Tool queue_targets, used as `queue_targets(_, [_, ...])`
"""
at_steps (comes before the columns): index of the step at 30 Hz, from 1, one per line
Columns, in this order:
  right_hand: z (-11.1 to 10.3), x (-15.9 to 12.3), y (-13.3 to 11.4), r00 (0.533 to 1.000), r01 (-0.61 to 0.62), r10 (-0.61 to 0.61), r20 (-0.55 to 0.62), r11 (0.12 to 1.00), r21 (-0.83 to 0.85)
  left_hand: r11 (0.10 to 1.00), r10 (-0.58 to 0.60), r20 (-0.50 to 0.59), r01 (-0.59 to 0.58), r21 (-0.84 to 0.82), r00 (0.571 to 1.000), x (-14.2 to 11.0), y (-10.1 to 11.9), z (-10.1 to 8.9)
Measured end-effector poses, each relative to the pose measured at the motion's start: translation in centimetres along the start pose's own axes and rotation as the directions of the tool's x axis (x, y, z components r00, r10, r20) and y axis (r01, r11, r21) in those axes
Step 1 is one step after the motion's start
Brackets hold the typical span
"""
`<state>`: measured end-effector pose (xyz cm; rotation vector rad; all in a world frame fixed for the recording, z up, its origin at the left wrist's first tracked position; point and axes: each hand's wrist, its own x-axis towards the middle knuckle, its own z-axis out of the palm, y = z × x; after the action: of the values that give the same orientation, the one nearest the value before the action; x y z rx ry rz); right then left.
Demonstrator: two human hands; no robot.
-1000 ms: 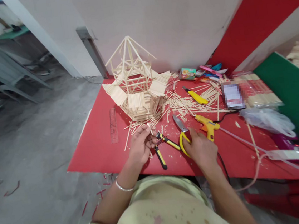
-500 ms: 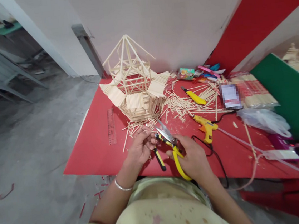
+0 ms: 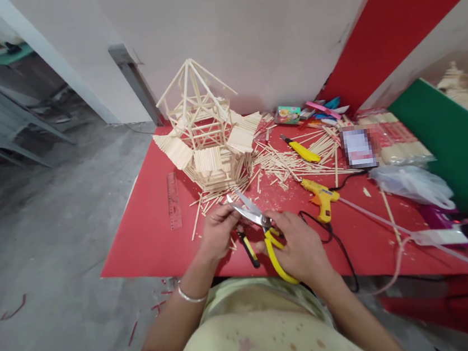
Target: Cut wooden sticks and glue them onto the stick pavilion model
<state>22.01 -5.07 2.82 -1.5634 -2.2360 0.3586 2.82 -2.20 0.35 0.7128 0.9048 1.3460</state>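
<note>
Scissors shift: since the earliest frame, the yellow-handled scissors (image 3: pixel 265 221) have been lifted, opened and carried left to the left fingertips; the left hand (image 3: pixel 218 232) has been kept in about the same place.
Blades vs left fingers: the key relation. The nearer blade is seen crossing just over the left fingertips; whether contact is made cannot be told from this angle.
Scissors axis: laid diagonally, handles near right, blade tips far left; blades spread in a narrow V.
Right hand: wrapped part-closed around the yellow handles (image 3: pixel 273 252) by the right hand (image 3: pixel 303 243); the pivot is left clear, just beyond the fingers.
Left hand: fingers drawn into a pinch, palm partly hidden; what is gripped, if anything, is too small to be made out.
Scissors vs hands: blades are placed at the left hand, handles in the right; the pivot is set between, nearer the right.
Black-and-yellow tool: one handle (image 3: pixel 250 251) is seen below the blades, between the hands; the rest is mostly covered.
Stick model (image 3: pixel 209 161): stood on the far side of both hands, nearer the left.
Loose sticks (image 3: pixel 287 161): heaped right of the model.
Glue gun (image 3: pixel 321 196): laid to the far right of the right hand.
</note>
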Motion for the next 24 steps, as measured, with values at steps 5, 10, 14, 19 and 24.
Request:
queue_targets(5, [0.2, 0.0, -0.2, 1.000, -0.018, 0.018, 0.008, 0.999, 0.039, 1.000, -0.010, -0.012, 0.010, -0.013, 1.000, 0.1, -0.2, -0.1])
queue_targets(10, [0.5, -0.1, 0.1, 1.000, -0.019, 0.016, 0.023, 0.993, 0.120, 0.999, 0.012, 0.017, -0.013, 0.042, 1.000, -0.1, -0.1, 0.0])
queue_targets(14, [0.2, -0.2, 0.2, 0.999, -0.023, 0.017, 0.050, 0.992, 0.121, 0.996, 0.021, -0.007, -0.020, 0.084, 1.000, -0.1, 0.1, 0.2])
queue_targets(19, [-0.4, -0.1, 0.0, 0.997, -0.027, 0.018, 0.078, 0.994, 0.104, 0.987, 0.048, 0.011, -0.049, 0.156, 0.999, 0.1, 0.4, 0.4])
queue_targets(24, [-0.5, 0.1, 0.3, 0.999, -0.040, 0.032, 0.033, 0.965, 0.258, 0.973, 0.054, 0.032, -0.060, 0.222, 0.998, 0.4, 0.4, 1.1])
